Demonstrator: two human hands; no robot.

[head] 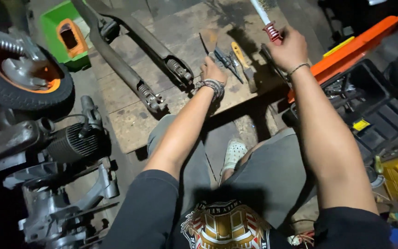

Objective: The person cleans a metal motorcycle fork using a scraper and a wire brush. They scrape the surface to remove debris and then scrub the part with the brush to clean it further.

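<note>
Wooden boards form the work platform [171, 99] on the floor, and I see both hands out over its far edge. The left hand [213, 71] rests knuckles-up on a cluster of hand tools [229, 60], fingers curled around something I cannot identify. The right hand [291, 46] is raised above the far right corner, closed in a fist around the red handle end of a wire brush [266, 18], bristles pointing up and away; I judge this grip keeps the brush clear of the boards. A yellow-handled tool [240, 55] lies between the two hands. Two dark fork tubes [130, 60] lie diagonally across the left side. An engine block [65, 143] sits just off the near left edge, beside a wheel [24, 78].
</note>
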